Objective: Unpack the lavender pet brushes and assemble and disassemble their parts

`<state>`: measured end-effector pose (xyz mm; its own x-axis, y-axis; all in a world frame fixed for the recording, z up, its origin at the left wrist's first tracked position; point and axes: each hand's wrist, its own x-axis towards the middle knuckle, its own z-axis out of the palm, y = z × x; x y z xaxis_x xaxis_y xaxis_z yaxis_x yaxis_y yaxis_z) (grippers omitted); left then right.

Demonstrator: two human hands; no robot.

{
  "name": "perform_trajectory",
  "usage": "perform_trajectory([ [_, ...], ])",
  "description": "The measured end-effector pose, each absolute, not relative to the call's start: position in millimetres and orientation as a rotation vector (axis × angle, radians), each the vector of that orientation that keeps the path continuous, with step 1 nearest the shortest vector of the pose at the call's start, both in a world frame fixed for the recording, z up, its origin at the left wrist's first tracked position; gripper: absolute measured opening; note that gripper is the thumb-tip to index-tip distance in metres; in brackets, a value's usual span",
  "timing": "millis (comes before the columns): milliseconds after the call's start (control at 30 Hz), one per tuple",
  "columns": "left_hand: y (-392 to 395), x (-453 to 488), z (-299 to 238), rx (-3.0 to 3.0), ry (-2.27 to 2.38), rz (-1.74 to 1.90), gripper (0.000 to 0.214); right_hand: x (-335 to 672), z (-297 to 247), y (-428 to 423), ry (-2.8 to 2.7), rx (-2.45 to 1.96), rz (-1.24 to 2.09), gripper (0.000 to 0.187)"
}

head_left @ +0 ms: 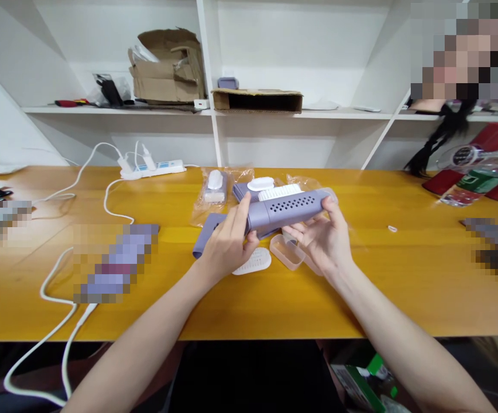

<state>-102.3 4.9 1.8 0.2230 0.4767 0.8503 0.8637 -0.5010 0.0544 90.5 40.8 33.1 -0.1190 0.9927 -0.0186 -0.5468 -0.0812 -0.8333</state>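
Both my hands hold a lavender plastic case with rows of small holes [287, 209] above the table. My left hand [227, 244] grips its left end, and the fingers of my right hand [321, 238] support its right end from below. A white-bristled brush [279, 192] lies just behind the case. Near my left hand are a lavender plastic piece [206, 236] and a white perforated tray [255, 261]. A clear pinkish plastic box [285, 252] sits under my right hand's fingers. Behind them are a white oval lid [260, 183] and a plastic bag holding a white item [214, 186].
The yellow wooden table [403, 298] holds a white power strip [158, 168] with white cables running along the left side. Pixelated objects lie at both sides. White shelves behind hold cardboard boxes [169, 67]. Red packaging lies at the far right.
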Motion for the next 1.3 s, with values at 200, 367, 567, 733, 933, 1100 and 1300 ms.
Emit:
perform_trajectory([
  [200,4.5,-99.6,1.3,-2.039,-1.211,-1.235,0.072,87.1,31.5,38.1,-0.757,-0.754,1.558,0.036],
  [367,6.6,-99.6,-2.1,-2.009,-1.301,-1.255,0.069,83.8,30.4,35.6,-0.674,-0.767,1.58,0.038],
  [567,6.8,-100.2,-3.7,-2.117,-1.233,-1.379,0.067,87.6,31.5,39.1,-0.732,-0.71,1.525,0.036],
  [733,2.4,-100.9,8.0,-2.251,-1.57,-2.147,0.071,90.6,32.8,43.9,-0.784,-0.659,1.458,0.029],
  [933,5.2,-107.6,22.3,-2.715,-2.375,-2.929,0.051,91.6,38.9,38.3,-1.003,-0.584,1.287,0.029],
  [1100,7.7,-101.3,23.5,-2.23,-2.193,-3.276,0.029,100.4,43.9,43.5,-1.177,-0.597,1.195,0.042],
  [1300,16.3,-92.9,7.8,-1.884,-1.921,-3.282,0.032,97.4,30.9,52.9,-1.289,-0.847,0.891,0.033],
])
